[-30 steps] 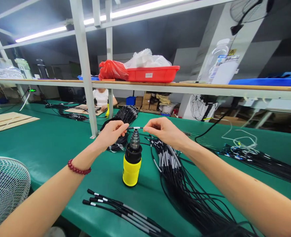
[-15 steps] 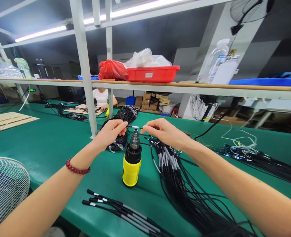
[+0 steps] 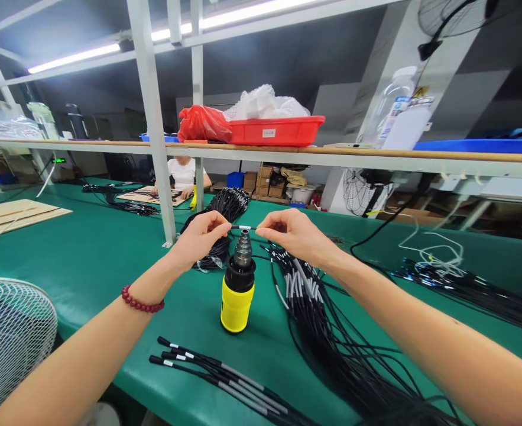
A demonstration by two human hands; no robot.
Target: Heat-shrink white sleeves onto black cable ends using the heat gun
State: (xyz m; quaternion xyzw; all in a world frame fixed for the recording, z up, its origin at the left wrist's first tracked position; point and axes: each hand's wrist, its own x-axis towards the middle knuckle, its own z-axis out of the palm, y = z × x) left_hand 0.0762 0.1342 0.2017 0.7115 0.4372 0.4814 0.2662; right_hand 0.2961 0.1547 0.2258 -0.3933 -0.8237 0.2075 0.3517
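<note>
We are observing the white-banded black cable [image 3: 245, 227] running crosswise, left to right, just over the nozzle [image 3: 243, 248] of the upright yellow tool [image 3: 237, 305], inward of the green surface's [image 3: 87, 260] near edge. Our left hand [image 3: 202, 238] and right hand [image 3: 295, 238] are pinching it either side; neither is sitting clearly nearer.

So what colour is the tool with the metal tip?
The tool is yellow and black; the head view shows it.
</note>
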